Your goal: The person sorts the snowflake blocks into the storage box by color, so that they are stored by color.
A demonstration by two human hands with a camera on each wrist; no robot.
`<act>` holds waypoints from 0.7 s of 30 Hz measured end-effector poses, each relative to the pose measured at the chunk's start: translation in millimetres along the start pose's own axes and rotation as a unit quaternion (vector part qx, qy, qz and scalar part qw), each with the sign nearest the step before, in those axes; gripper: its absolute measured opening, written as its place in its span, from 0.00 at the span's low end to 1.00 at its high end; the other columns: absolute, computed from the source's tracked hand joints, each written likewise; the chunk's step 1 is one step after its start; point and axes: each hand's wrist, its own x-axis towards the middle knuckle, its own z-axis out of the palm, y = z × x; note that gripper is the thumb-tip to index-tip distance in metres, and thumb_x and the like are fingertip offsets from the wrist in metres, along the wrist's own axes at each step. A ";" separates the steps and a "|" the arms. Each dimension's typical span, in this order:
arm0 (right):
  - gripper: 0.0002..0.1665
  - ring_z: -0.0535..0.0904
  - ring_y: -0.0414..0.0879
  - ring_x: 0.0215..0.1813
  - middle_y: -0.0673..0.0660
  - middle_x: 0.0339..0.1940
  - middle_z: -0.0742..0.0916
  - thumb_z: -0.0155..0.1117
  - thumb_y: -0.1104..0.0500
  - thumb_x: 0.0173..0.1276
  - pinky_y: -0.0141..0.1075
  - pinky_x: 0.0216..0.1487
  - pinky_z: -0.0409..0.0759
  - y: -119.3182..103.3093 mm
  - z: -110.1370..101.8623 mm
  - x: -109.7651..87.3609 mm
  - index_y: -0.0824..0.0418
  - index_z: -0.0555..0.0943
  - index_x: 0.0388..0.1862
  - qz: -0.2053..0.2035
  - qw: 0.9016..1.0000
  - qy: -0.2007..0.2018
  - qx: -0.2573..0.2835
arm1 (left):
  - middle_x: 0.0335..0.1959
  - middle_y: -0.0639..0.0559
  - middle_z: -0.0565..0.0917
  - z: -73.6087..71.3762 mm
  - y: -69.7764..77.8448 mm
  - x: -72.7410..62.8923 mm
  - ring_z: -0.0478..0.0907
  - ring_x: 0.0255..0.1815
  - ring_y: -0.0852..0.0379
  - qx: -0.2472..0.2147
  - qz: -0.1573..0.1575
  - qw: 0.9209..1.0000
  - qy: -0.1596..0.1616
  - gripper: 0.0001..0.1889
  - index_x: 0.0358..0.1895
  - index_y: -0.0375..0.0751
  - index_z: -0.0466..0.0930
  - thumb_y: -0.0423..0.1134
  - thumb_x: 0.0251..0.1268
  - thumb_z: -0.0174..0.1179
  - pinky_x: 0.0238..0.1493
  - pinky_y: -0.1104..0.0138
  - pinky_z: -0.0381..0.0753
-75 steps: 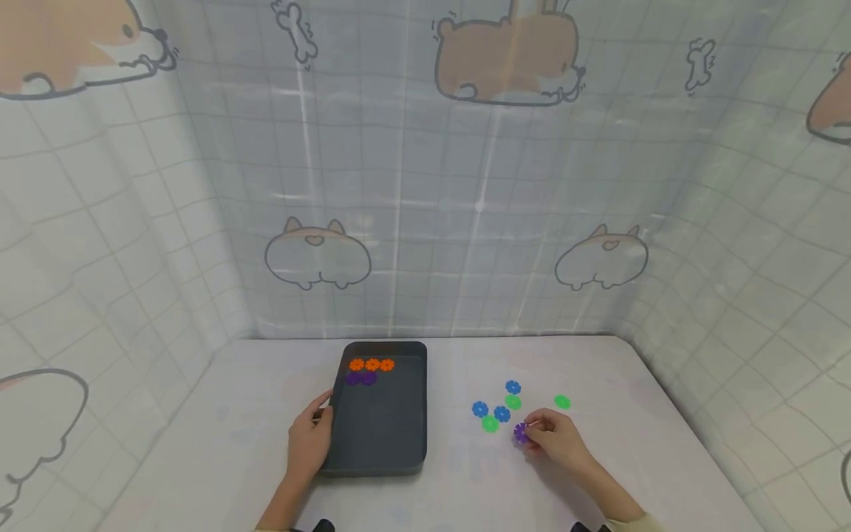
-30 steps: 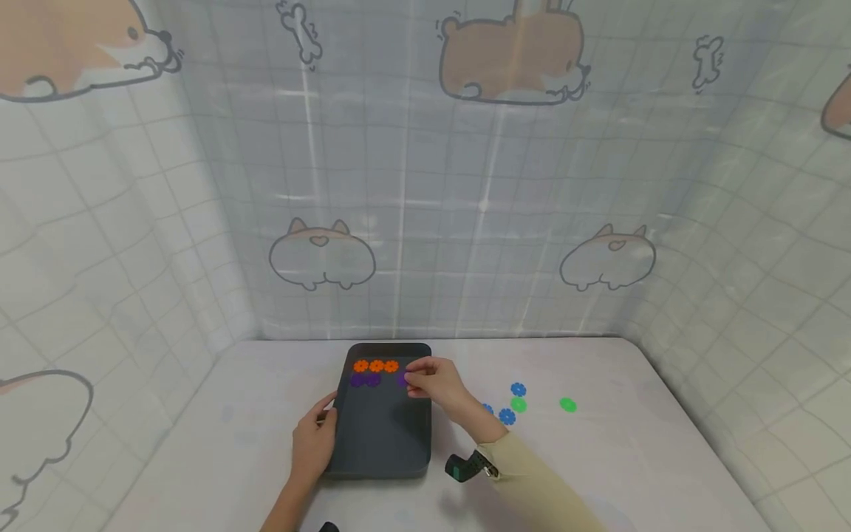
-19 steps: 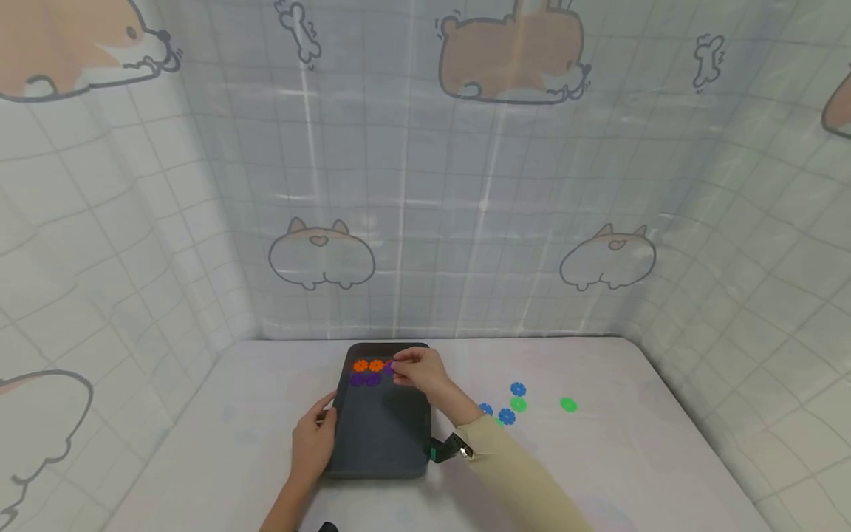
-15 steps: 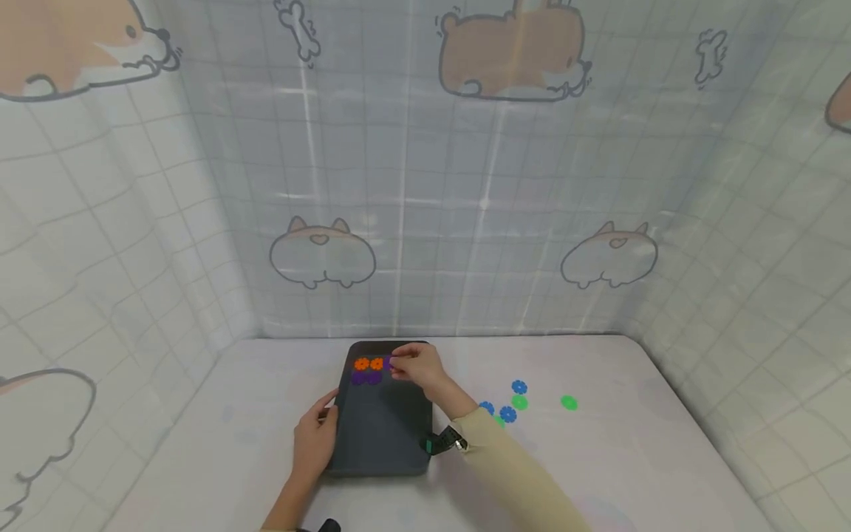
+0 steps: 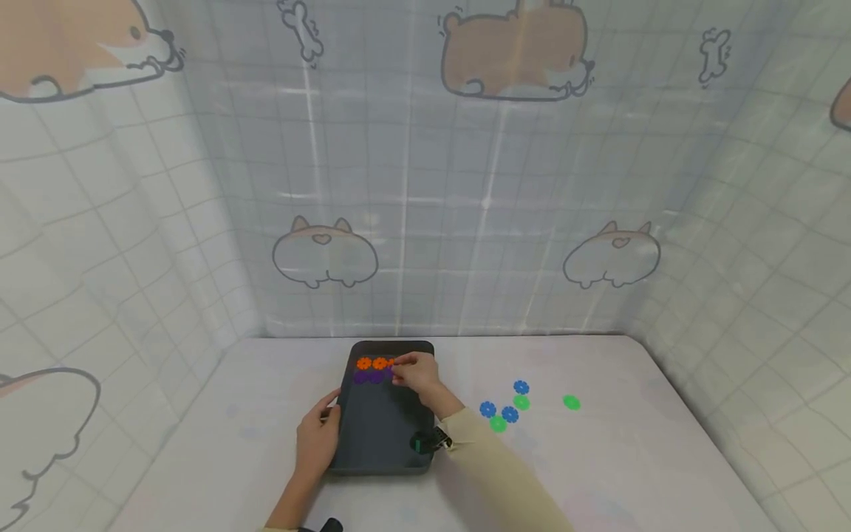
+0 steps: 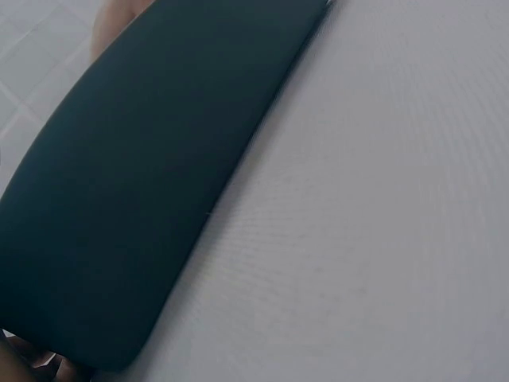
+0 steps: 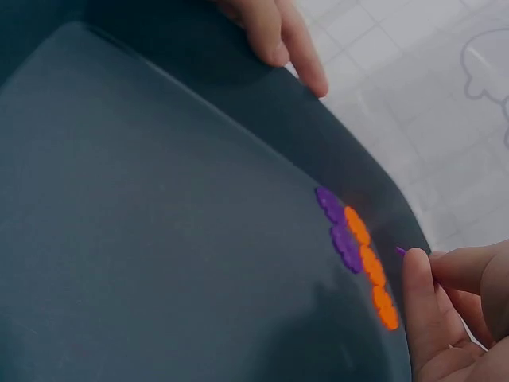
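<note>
My right hand pinches a purple flower-shaped disc between thumb and fingers, over the far end of the dark grey tray. In the right wrist view only a thin edge of that purple disc shows past the fingertips. Two purple discs lie side by side in the tray, just in front of a row of three orange discs; the right fingers partly cover the third orange one. My left hand holds the tray's left wall, thumb at the rim and fingers along the outside.
Right of the tray, several blue discs and green discs lie loose on the white table, one green disc farther right. A tiled-pattern curtain with cartoon dogs encloses the table at the back and sides.
My right hand picked the purple disc off the table at right and carried it left over the tray. It then drew slightly back from the orange row toward the purple row. The left hand stayed.
</note>
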 end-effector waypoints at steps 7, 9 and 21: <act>0.14 0.84 0.45 0.29 0.60 0.35 0.84 0.64 0.70 0.65 0.38 0.34 0.82 1.9 5.0 0.9 0.76 0.80 0.49 -0.008 1.000 0.008 0.001 | 0.45 0.38 0.83 -1.1 2.7 1.2 0.79 0.38 0.48 0.002 -0.002 1.000 -0.007 0.19 0.64 0.42 0.76 0.36 0.74 0.49 0.37 0.59 0.75; 0.14 0.83 0.45 0.28 0.60 0.35 0.83 0.64 0.71 0.64 0.37 0.33 0.82 2.7 6.6 1.3 0.76 0.80 0.48 -0.009 1.000 0.011 -0.003 | 0.45 0.38 0.83 -1.2 3.3 1.6 0.79 0.38 0.48 0.001 -0.001 1.000 -0.007 0.19 0.64 0.42 0.76 0.36 0.74 0.49 0.37 0.59 0.75; 0.10 0.82 0.44 0.25 0.57 0.28 0.84 0.65 0.73 0.61 0.37 0.31 0.82 22.8 13.4 2.9 0.73 0.81 0.42 -0.019 0.998 0.030 -0.044 | 0.44 0.39 0.83 0.3 -0.4 0.1 0.80 0.38 0.49 0.001 -0.004 1.000 -0.003 0.18 0.63 0.43 0.77 0.36 0.73 0.50 0.38 0.58 0.75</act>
